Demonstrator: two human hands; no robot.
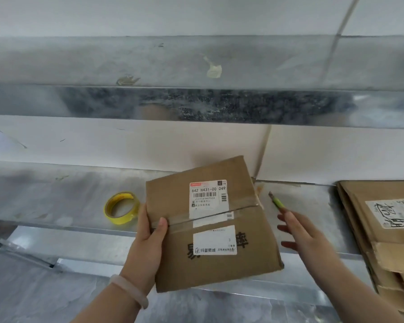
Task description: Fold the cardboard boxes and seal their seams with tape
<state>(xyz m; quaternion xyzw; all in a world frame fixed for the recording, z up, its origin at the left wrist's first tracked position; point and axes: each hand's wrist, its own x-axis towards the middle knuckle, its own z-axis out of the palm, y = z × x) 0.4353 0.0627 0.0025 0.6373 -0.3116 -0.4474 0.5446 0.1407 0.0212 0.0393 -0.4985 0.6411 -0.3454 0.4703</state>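
Observation:
A brown cardboard box [250,231] with white shipping labels and a clear-taped centre seam is held above the front edge of the metal table [56,197]. My left hand [149,238] grips the box's left side, thumb pressed on the taped seam. Just right of the box, my right hand [296,231] hovers with straight fingers, holding nothing. A yellow tape roll [121,208] lies on the table left of the box. A small green-handled tool [276,201], perhaps a cutter, lies on the table beyond my right fingertips.
A stack of flattened cardboard boxes [383,234] lies on the table at the right edge. A galvanised metal shelf [196,99] runs overhead across the back, with a white wall behind. Grey floor shows below the table's front edge.

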